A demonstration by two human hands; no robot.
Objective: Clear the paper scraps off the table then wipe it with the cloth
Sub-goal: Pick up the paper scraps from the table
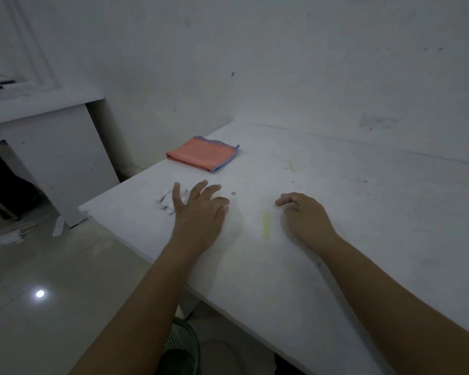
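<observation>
A small pile of white paper scraps [165, 202] lies near the left edge of the white table [349, 212]. My left hand [201, 209] lies flat on the table with fingers spread, its fingertips touching the scraps. My right hand [303, 215] rests on the table to the right, fingers loosely curled, holding nothing. A folded orange cloth [203, 153] with a blue hem sits at the table's far left corner, beyond my left hand.
Yellow streaks [266, 225] mark the tabletop between my hands. A green mesh bin [184, 347] stands on the floor under the table's near edge. A white desk [52, 147] stands to the left. More paper bits [58, 226] lie on the tiled floor.
</observation>
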